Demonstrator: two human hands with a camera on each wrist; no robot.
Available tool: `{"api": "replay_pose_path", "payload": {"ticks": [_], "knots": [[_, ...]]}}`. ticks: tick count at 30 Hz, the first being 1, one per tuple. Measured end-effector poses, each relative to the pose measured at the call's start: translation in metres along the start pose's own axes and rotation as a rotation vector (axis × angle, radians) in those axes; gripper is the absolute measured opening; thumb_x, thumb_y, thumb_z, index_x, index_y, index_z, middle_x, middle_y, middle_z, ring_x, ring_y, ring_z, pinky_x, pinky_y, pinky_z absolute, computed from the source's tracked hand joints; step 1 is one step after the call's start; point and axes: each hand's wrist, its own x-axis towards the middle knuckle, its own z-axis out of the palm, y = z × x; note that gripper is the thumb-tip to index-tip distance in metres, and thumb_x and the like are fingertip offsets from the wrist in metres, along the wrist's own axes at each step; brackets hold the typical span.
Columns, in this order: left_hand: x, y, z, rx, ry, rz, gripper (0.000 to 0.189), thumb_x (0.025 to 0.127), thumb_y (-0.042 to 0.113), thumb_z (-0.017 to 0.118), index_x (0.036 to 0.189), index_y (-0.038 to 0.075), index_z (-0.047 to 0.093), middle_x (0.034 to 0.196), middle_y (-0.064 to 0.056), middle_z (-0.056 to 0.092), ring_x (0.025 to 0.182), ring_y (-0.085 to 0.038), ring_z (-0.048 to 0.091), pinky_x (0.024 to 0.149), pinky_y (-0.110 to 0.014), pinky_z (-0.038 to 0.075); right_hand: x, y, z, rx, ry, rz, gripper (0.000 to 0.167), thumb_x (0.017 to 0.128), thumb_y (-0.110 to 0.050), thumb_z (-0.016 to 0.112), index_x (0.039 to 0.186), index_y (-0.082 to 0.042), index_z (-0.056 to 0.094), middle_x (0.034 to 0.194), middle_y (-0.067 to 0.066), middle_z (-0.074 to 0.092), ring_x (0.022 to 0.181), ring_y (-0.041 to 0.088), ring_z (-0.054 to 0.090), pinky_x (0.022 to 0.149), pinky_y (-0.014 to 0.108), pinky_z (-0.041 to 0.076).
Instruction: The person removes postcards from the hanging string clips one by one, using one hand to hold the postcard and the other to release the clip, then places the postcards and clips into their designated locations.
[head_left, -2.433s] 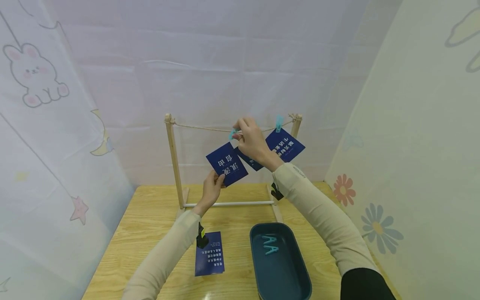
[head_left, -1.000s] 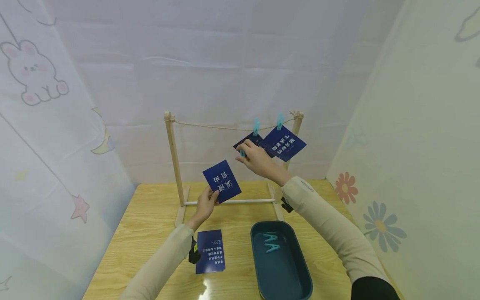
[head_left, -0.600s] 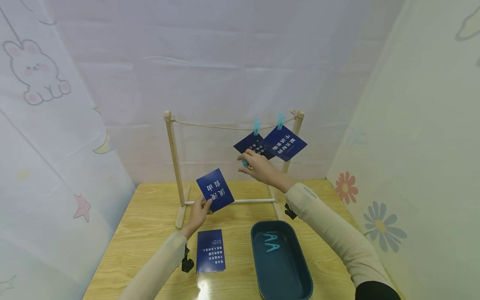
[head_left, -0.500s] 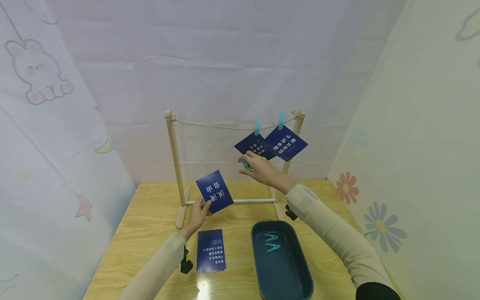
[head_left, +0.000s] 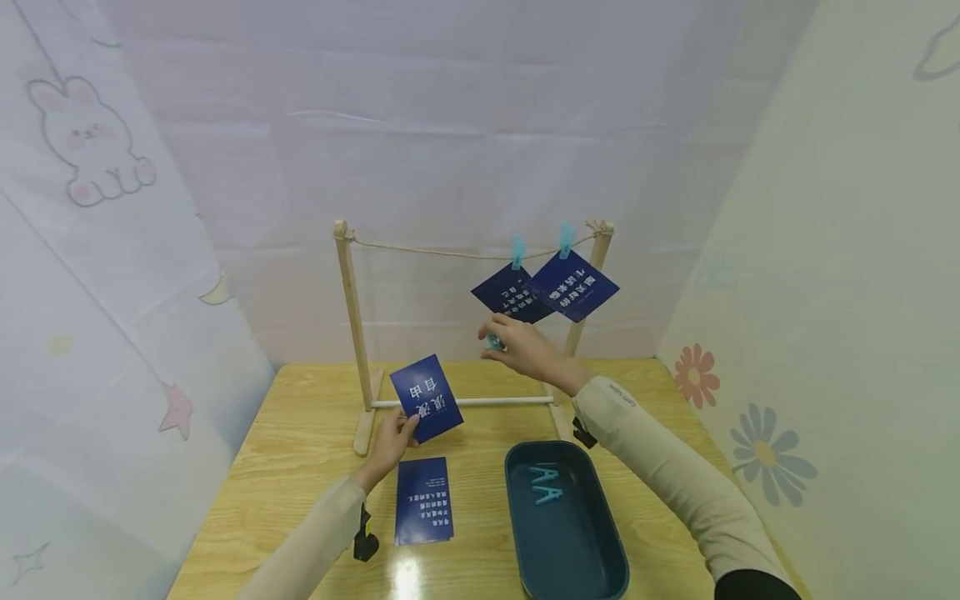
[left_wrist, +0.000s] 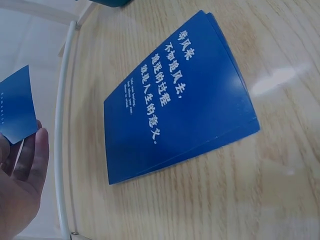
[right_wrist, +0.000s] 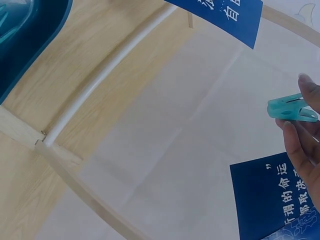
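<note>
My left hand point(head_left: 392, 439) pinches a blue card point(head_left: 427, 398) with white lettering by its lower edge, in front of the wooden rack. Between the thumb and fingers of my right hand point(head_left: 522, 346) is a teal clothespin point(right_wrist: 292, 108), apart from the rope point(head_left: 427, 250). Two other blue cards hang from the rope's right part: one card point(head_left: 504, 292) under a clothespin point(head_left: 518, 252), the other card point(head_left: 573, 286) under another clothespin point(head_left: 567, 240). The two hanging cards overlap slightly. A small stack of blue cards point(left_wrist: 175, 105) lies on the table below my left hand.
A dark teal tray point(head_left: 567, 550) with two loose clothespins point(head_left: 547, 484) stands at the front right of the wooden table point(head_left: 292, 450). The rack's posts point(head_left: 352, 308) and white crossbar point(head_left: 502, 402) stand behind. Printed cloth walls enclose the table.
My left hand has lowered its card toward the table, moving left. My right hand has come down from the rope, still holding its clothespin.
</note>
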Motion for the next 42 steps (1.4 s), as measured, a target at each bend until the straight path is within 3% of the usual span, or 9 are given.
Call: {"api": "replay_pose_path", "payload": {"ticks": [3, 8, 11, 14, 19, 23, 29, 34, 42], "knots": [[-0.004, -0.003, -0.002, 0.011, -0.012, 0.007, 0.023, 0.103, 0.001, 0.051, 0.083, -0.005, 0.040, 0.061, -0.007, 0.043, 0.059, -0.039, 0.061, 0.062, -0.050, 0.058, -0.004, 0.001, 0.003, 0.001, 0.002, -0.009, 0.022, 0.092, -0.019, 0.072, 0.109, -0.008, 0.064, 0.101, 0.004, 0.058, 0.078, 0.015, 0.064, 0.066, 0.026, 0.054], [-0.010, -0.011, -0.007, 0.020, -0.032, 0.012, 0.020, 0.103, 0.003, 0.052, 0.089, -0.011, 0.048, 0.065, -0.020, 0.056, 0.057, -0.041, 0.062, 0.058, -0.045, 0.059, -0.008, 0.004, 0.010, -0.009, -0.002, -0.016, 0.021, 0.091, -0.019, 0.073, 0.108, -0.008, 0.064, 0.098, 0.005, 0.057, 0.074, 0.012, 0.064, 0.061, 0.023, 0.052], [-0.013, -0.014, -0.012, 0.015, -0.063, -0.018, 0.019, 0.103, 0.002, 0.051, 0.095, -0.014, 0.052, 0.071, -0.025, 0.061, 0.056, -0.036, 0.063, 0.056, -0.040, 0.059, -0.010, 0.005, 0.013, -0.021, -0.014, -0.012, 0.023, 0.090, -0.019, 0.074, 0.108, -0.009, 0.065, 0.097, 0.003, 0.056, 0.073, 0.011, 0.063, 0.060, 0.022, 0.050], [-0.017, -0.014, -0.017, -0.007, -0.103, -0.071, 0.020, 0.103, 0.001, 0.050, 0.099, -0.017, 0.052, 0.077, -0.028, 0.063, 0.060, -0.038, 0.064, 0.059, -0.043, 0.060, -0.013, 0.006, 0.015, -0.029, -0.021, -0.021, 0.024, 0.088, -0.020, 0.076, 0.107, -0.008, 0.066, 0.097, 0.003, 0.058, 0.073, 0.011, 0.061, 0.061, 0.023, 0.050], [-0.026, -0.019, -0.025, -0.027, -0.150, -0.148, 0.025, 0.103, 0.005, 0.052, 0.108, -0.020, 0.055, 0.083, -0.027, 0.064, 0.067, -0.042, 0.065, 0.062, -0.044, 0.060, -0.021, 0.006, 0.017, -0.021, -0.031, -0.060, 0.027, 0.086, -0.018, 0.079, 0.108, -0.007, 0.067, 0.098, 0.007, 0.061, 0.078, 0.016, 0.062, 0.066, 0.023, 0.052], [-0.032, -0.028, -0.032, -0.046, -0.194, -0.181, 0.027, 0.103, 0.007, 0.053, 0.109, -0.019, 0.056, 0.084, -0.026, 0.065, 0.067, -0.036, 0.066, 0.063, -0.042, 0.060, -0.028, 0.007, 0.021, -0.015, -0.042, -0.099, 0.024, 0.085, -0.018, 0.079, 0.104, -0.008, 0.069, 0.097, 0.006, 0.062, 0.080, 0.017, 0.063, 0.069, 0.025, 0.054], [-0.037, -0.034, -0.037, -0.086, -0.260, -0.200, 0.027, 0.103, 0.006, 0.053, 0.107, -0.021, 0.054, 0.082, -0.027, 0.063, 0.068, -0.029, 0.064, 0.063, -0.041, 0.060, -0.033, 0.005, 0.025, 0.002, -0.059, -0.117, 0.014, 0.084, -0.021, 0.079, 0.091, -0.010, 0.074, 0.092, 0.002, 0.062, 0.076, 0.014, 0.063, 0.066, 0.023, 0.053], [-0.039, -0.034, -0.037, -0.105, -0.289, -0.214, 0.026, 0.103, 0.006, 0.053, 0.100, -0.020, 0.052, 0.078, -0.023, 0.062, 0.064, -0.022, 0.063, 0.062, -0.042, 0.060, -0.037, 0.005, 0.028, -0.009, -0.093, -0.121, 0.014, 0.085, -0.022, 0.078, 0.092, -0.010, 0.076, 0.093, 0.001, 0.063, 0.078, 0.012, 0.063, 0.067, 0.021, 0.053], [-0.043, -0.036, -0.038, -0.113, -0.337, -0.207, 0.025, 0.103, 0.005, 0.054, 0.096, -0.019, 0.051, 0.075, -0.023, 0.061, 0.065, -0.024, 0.065, 0.063, -0.045, 0.060, -0.051, 0.007, 0.030, 0.013, -0.181, -0.065, 0.009, 0.086, -0.016, 0.078, 0.093, -0.009, 0.076, 0.095, 0.002, 0.065, 0.084, 0.015, 0.065, 0.073, 0.025, 0.055]]}}
